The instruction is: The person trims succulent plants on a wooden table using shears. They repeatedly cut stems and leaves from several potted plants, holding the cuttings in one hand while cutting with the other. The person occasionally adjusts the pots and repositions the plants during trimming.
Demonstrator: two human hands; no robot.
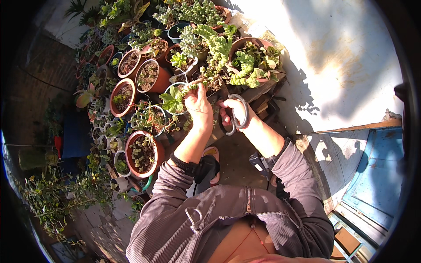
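My left hand [198, 105] pinches a short succulent stem [194, 86] between thumb and fingers, just beside a broad-leaved green plant [172, 101] in a round pot. To its right, my right hand [236, 111] holds scissors [242, 111] by their large dark looped handles; the blades point up and are hard to make out against the plants. Beyond both hands, a trailing succulent [217, 46] hangs among the pots. A wide terracotta-coloured pot [235, 49] with stacked-leaf succulents stands beyond the scissors.
Crowded potted succulents fill the left, among them a reddish-brown pot [160, 154] and an orange-brown pot [159, 79]. A sunlit pale wall [348, 65] is at the right, above a blue door [371, 171]. Wooden boards [260, 92] lie under the wide pot.
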